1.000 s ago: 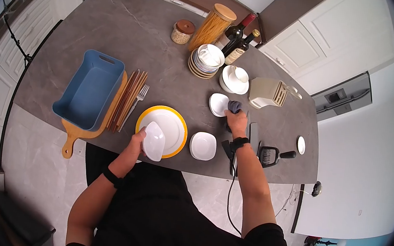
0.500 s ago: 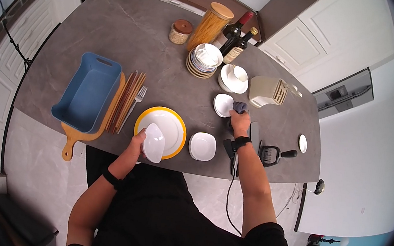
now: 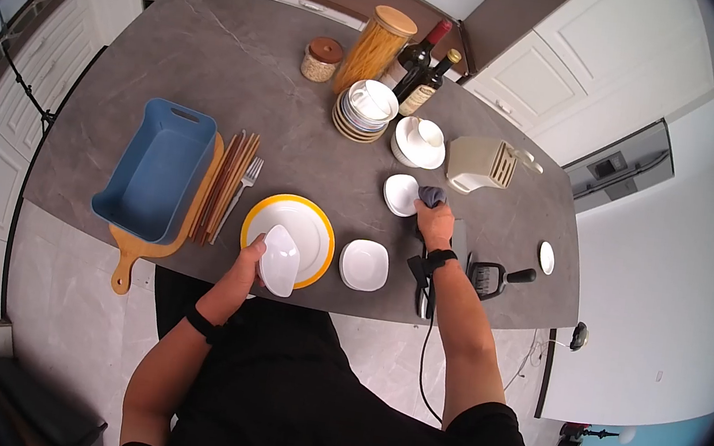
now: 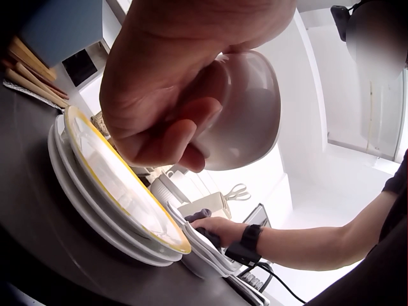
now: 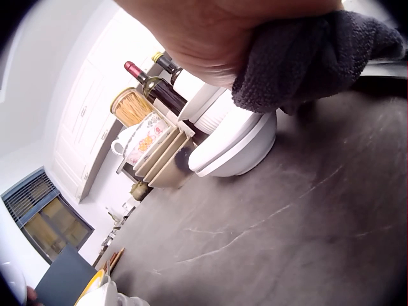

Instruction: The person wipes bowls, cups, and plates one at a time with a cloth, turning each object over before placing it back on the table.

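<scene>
In the head view my left hand (image 3: 241,274) grips a white bowl (image 3: 281,263) by its edge and holds it tilted. The left wrist view shows the fingers curled under this bowl (image 4: 250,118). It overlaps a yellow-rimmed plate (image 3: 312,240), which tops a small stack of plates. My right hand (image 3: 437,226) holds a bunched dark grey cloth (image 3: 432,196). Right by the cloth stand nested white bowls (image 3: 399,194); in the right wrist view the cloth (image 5: 306,60) overlaps their rim. Between the hands sits a square white bowl (image 3: 364,264).
A blue bin (image 3: 159,167) stands on a wooden board (image 3: 124,266) at left, beside chopsticks (image 3: 226,185) and a fork (image 3: 246,178). Behind are stacked dishes (image 3: 363,115), a pasta jar (image 3: 376,52) and wine bottles (image 3: 426,84). Rightward are a knife block (image 3: 480,167) and a black-handled tool (image 3: 493,280).
My right hand, with the cloth, has shifted slightly right, and the nested bowls beside it have shifted the same way. My left hand keeps its hold on the tilted bowl. The head view has drifted slightly.
</scene>
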Tool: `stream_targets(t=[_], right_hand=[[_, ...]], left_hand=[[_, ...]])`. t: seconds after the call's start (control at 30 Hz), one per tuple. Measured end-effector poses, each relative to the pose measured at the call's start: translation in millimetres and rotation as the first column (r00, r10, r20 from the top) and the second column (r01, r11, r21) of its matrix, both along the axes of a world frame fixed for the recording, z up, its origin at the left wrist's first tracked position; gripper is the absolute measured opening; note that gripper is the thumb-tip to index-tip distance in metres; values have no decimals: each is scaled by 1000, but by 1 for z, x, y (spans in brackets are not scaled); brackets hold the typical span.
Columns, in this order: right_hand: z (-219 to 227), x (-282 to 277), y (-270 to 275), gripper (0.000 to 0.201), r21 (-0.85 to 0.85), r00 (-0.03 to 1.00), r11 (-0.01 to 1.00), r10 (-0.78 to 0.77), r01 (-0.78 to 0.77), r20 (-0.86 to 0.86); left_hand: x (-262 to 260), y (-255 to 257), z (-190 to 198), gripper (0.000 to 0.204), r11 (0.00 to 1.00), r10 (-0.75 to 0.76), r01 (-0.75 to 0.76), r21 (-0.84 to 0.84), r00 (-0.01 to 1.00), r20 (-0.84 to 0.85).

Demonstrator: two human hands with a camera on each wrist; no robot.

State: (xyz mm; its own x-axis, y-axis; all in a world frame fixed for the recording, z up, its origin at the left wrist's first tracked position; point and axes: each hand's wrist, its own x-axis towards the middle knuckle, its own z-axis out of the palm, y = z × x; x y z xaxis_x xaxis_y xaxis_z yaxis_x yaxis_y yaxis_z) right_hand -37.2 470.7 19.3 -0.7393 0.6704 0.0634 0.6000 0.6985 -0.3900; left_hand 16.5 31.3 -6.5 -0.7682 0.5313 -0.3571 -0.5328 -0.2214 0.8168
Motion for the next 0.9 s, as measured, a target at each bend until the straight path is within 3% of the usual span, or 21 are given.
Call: stream_targets(t=[0.17, 0.33, 0.37, 0.43, 0.5, 0.57, 0.63, 0.73, 0.8, 0.83, 0.87, 0.9], right_hand=[[2, 4, 0, 67, 18, 993, 1000, -22, 24, -115], [58, 20, -48, 63, -39, 934, 998, 38, -55, -355], [71, 25, -64, 61, -155, 936, 982, 51, -111, -348], [98, 34, -106, 58, -379, 936, 901, 74, -210, -344], [111, 39, -152, 57, -443, 922, 843, 146, -305, -357], [109, 43, -195, 59, -594, 896, 688, 202, -417, -395], [104, 51, -237, 57, -565, 855, 644, 351, -516, -381], [113, 55, -260, 57, -685, 871, 547, 388, -481, -302], [110, 62, -268, 55, -603, 784, 507, 472, -615, -403], [117, 65, -275, 53, -557, 734, 484, 510, -675, -448], [132, 72, -280, 49, -629, 721, 377, 500, -680, -479], [124, 73, -279, 47, -495, 652, 430, 574, -755, -496]], left_hand=[[-1, -1, 3, 62, 1000, -12, 12, -7, 1000, -20], [-7, 4, 26, 60, 995, -19, 8, -95, 993, -117], [-6, 9, 44, 57, 990, -9, -11, -143, 990, -141], [-5, 22, 75, 53, 970, 3, -49, -237, 982, -189], [-10, 40, 67, 54, 973, 32, -100, -208, 951, -308], [-11, 53, 67, 57, 972, 61, -150, -181, 905, -421], [-10, 63, 72, 59, 968, 85, -196, -157, 844, -529], [-13, 56, 59, 61, 969, 199, -242, -53, 887, -417], [-14, 48, 47, 60, 954, 275, -300, -9, 886, -374], [-17, 43, 36, 60, 973, 210, -229, -33, 934, -288], [-25, 35, 23, 59, 987, 144, -156, -46, 969, -203], [-29, 36, 10, 58, 985, 168, -160, 70, 975, -148]])
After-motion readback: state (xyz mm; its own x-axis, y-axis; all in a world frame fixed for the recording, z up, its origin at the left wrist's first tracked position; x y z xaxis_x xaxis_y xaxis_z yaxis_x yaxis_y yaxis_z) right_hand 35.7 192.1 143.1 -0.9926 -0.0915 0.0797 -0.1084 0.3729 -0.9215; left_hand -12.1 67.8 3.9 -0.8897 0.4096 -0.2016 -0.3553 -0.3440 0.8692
